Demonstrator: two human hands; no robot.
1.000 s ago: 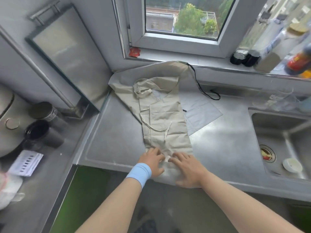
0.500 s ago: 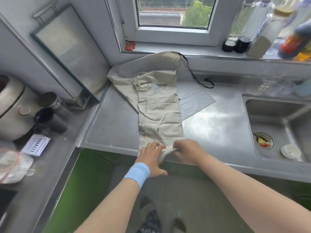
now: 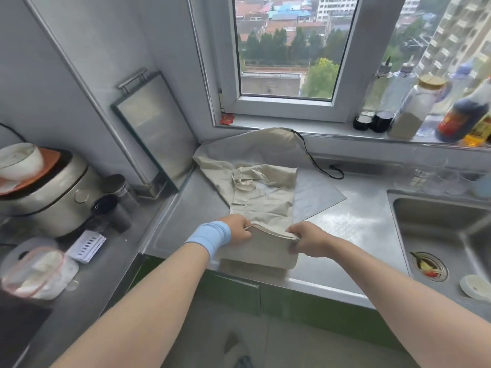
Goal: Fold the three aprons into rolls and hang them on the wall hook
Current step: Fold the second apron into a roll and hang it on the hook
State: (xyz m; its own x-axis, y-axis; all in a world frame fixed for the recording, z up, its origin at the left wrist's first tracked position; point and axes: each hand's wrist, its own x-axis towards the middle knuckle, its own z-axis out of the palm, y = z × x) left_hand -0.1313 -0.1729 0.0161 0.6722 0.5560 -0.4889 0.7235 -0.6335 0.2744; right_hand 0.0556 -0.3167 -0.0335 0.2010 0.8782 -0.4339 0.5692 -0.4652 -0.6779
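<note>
A beige apron (image 3: 263, 200) lies folded into a long strip on the steel counter (image 3: 353, 229), its near end turned up and over. My left hand (image 3: 237, 231), with a blue wristband, pinches the left corner of that turned edge. My right hand (image 3: 305, 239) pinches the right corner. Under the beige apron lies a grey apron (image 3: 313, 195) with a black strap (image 3: 318, 163), and more beige cloth (image 3: 212, 166) spreads toward the window wall. No wall hook is in view.
A sink (image 3: 446, 235) with a drain strainer (image 3: 429, 265) sits at the right. Bottles and jars (image 3: 414, 110) line the window sill. A rice cooker (image 3: 47, 195), dark cups (image 3: 111, 208) and a metal tray (image 3: 156, 134) leaning on the wall stand at the left.
Both hands went from pressing flat on the apron's near end to gripping its edge and lifting it up and away from me, so the near part now lies doubled over.
</note>
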